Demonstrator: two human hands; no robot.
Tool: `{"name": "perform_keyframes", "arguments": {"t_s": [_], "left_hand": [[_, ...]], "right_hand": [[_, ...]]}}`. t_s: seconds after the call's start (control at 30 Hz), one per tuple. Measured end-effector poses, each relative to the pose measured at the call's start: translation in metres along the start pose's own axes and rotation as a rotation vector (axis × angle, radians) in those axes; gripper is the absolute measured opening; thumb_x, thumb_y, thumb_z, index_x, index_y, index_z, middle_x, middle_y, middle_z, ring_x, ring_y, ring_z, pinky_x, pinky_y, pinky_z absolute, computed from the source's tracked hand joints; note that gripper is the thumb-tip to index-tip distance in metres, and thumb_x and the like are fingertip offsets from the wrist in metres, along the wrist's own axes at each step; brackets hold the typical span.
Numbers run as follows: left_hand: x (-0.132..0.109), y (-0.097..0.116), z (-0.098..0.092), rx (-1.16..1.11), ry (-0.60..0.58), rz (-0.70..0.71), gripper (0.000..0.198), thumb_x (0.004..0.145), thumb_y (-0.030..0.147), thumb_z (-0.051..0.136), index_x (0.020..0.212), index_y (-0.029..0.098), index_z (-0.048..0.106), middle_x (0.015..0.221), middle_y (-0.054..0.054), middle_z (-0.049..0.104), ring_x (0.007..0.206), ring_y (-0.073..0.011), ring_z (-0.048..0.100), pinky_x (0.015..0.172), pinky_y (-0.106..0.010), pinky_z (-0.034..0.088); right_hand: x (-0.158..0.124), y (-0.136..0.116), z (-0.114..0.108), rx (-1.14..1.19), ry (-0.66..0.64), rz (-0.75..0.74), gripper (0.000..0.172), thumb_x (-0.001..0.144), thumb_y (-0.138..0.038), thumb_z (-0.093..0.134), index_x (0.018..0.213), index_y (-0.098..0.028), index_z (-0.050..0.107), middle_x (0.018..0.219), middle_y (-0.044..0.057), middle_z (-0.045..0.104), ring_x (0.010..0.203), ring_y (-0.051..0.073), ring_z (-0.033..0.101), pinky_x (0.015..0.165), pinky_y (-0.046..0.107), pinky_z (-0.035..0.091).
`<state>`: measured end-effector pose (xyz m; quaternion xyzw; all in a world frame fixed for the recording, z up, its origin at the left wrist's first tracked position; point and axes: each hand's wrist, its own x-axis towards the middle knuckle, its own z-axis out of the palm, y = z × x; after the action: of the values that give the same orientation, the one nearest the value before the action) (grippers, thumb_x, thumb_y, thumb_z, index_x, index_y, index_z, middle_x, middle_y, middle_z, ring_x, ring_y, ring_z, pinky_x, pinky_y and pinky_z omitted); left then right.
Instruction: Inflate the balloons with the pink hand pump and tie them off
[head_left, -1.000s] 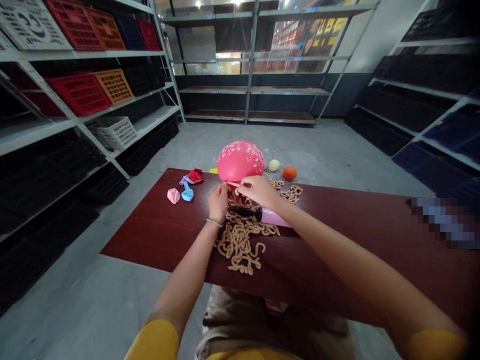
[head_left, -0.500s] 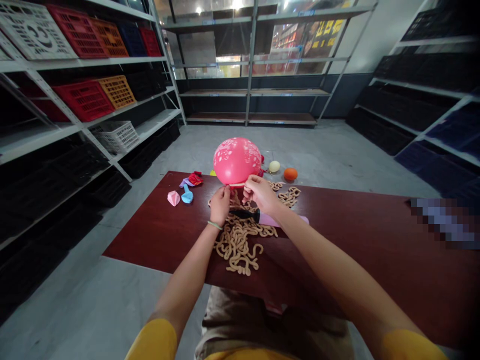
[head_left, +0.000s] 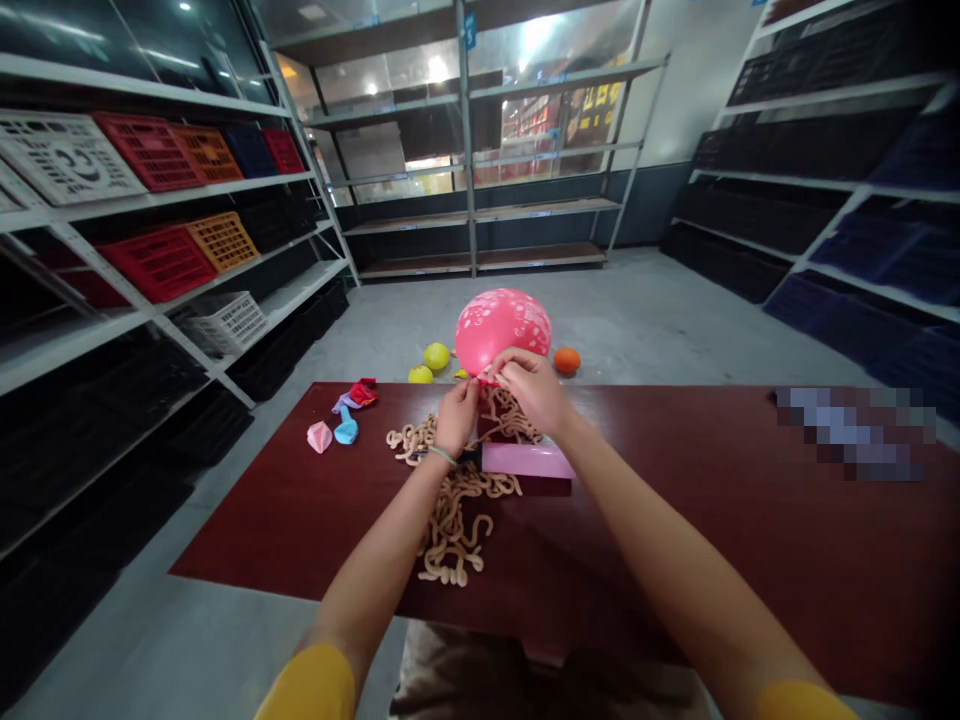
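Note:
A pink balloon [head_left: 504, 325] with a pale print is blown up and held just above the far edge of the table. My left hand [head_left: 457, 415] pinches it at its neck, fingers closed. My right hand [head_left: 529, 385] is closed on the neck from the other side, covering part of it. Below my hands lies a pink pump [head_left: 529, 460] with a dark end, resting among tan curly strands [head_left: 454, 545]. My left wrist, which wears a thin band, hides part of the pump.
Limp balloons, a blue one [head_left: 346, 427] and a pink one [head_left: 319, 437] among them, lie on the dark red table [head_left: 675, 500]. Beyond its far edge are a yellow-green balloon [head_left: 436, 356] and an orange one [head_left: 568, 361]. Shelves with crates [head_left: 157, 262] line the left side.
The view has tilted up and shifted. The stretched strip of balloon neck between my hands is now shorter, with my fingers closer together at it.

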<state>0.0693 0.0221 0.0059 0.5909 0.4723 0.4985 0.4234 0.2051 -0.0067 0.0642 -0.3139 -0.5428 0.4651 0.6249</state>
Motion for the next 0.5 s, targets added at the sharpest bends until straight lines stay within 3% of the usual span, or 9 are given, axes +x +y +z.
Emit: {"name": "perform_keyframes", "arguments": {"t_s": [0.1, 0.27, 0.33, 0.5], "left_hand": [[0.005, 0.000, 0.015, -0.137, -0.021, -0.015, 0.032, 0.089, 0.042, 0.049, 0.069, 0.018, 0.056, 0.069, -0.003, 0.061, 0.068, -0.0155, 0.058, 0.070, -0.027, 0.049], [0.013, -0.001, 0.023, -0.338, -0.010, -0.104, 0.026, 0.087, 0.036, 0.049, 0.069, 0.018, 0.052, 0.071, -0.001, 0.055, 0.065, -0.0130, 0.055, 0.071, -0.029, 0.052], [0.014, -0.001, 0.023, -0.361, -0.013, -0.124, 0.025, 0.087, 0.035, 0.050, 0.069, 0.018, 0.052, 0.072, -0.001, 0.056, 0.065, -0.0128, 0.056, 0.073, -0.029, 0.052], [0.012, -0.003, 0.023, -0.308, -0.001, -0.126, 0.026, 0.088, 0.037, 0.047, 0.068, 0.019, 0.049, 0.069, -0.001, 0.055, 0.065, -0.0125, 0.054, 0.072, -0.027, 0.050]], "right_hand": [[-0.004, -0.004, -0.029, -0.263, -0.007, 0.004, 0.015, 0.076, -0.021, 0.051, 0.071, -0.022, 0.065, 0.063, -0.003, 0.057, 0.063, 0.012, 0.051, 0.063, 0.026, 0.039], [-0.010, 0.004, -0.057, -0.919, -0.135, -0.122, 0.021, 0.080, -0.018, 0.053, 0.078, -0.022, 0.073, 0.082, 0.003, 0.072, 0.079, 0.019, 0.061, 0.076, 0.032, 0.043], [-0.011, 0.013, -0.059, -1.027, -0.168, -0.162, 0.023, 0.082, -0.016, 0.051, 0.082, -0.022, 0.073, 0.087, 0.005, 0.073, 0.084, 0.020, 0.063, 0.081, 0.034, 0.043], [-0.013, 0.032, -0.056, -1.044, -0.165, -0.209, 0.023, 0.085, -0.013, 0.052, 0.094, -0.022, 0.071, 0.097, 0.006, 0.071, 0.092, 0.021, 0.062, 0.087, 0.036, 0.045]]}}
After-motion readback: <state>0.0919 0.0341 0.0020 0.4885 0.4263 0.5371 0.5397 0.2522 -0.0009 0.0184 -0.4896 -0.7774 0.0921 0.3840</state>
